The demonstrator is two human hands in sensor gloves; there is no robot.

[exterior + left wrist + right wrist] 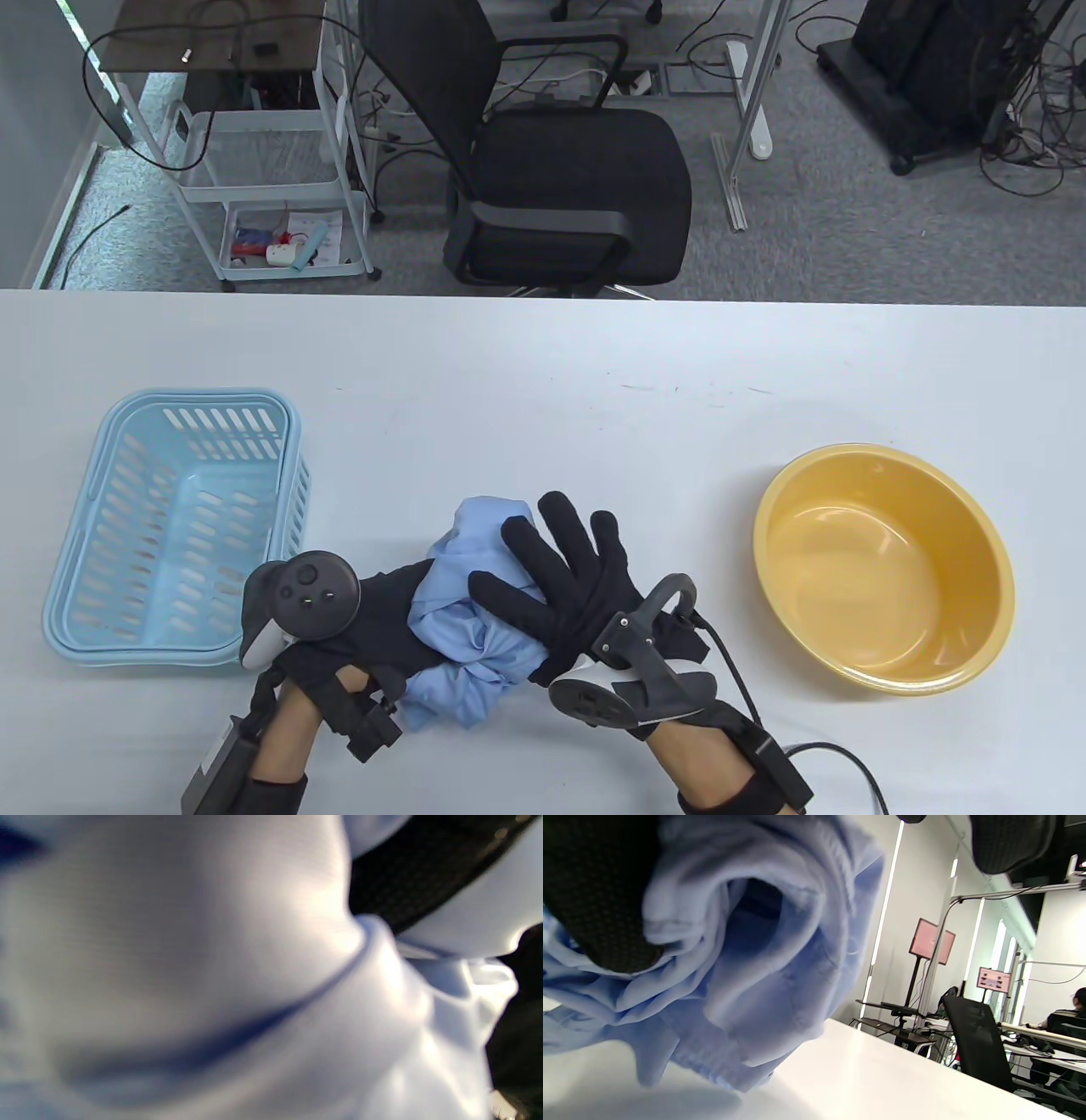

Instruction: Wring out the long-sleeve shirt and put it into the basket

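- Shirt (462, 628): light blue, bunched into a crumpled wad on the white surface (543, 382), near the front edge, between the two hands. It lies outside the basket, just to that basket's right.
- Left hand (356, 628): black glove, tracker on its back. It lies against the left side of the wad; the fingers are hidden by cloth and by the tracker, so I cannot tell whether the grip is closed round the shirt or only laid against it.
- Left wrist view: filled almost wholly by blurred pale-blue cloth (212, 963), with a strip of black glove at upper right. No finger position is readable.
- Right hand (568, 586): black glove, fingers straight and spread, lying flat over the top and right side of the wad. Grip is open, pressing on the cloth and not curled round it.
- Right wrist view: folds of the shirt (746, 955) rest on the surface, with a black gloved fingertip (598, 899) pressed into them at upper left.
- Basket (76, 594): light blue plastic with slotted walls, upright at the left of the surface, nothing visible inside.
- Basin (882, 569): round, yellow, at the right of the surface, well apart from the shirt.
- Beyond the surface: black office chair (568, 170), white cart (263, 153).
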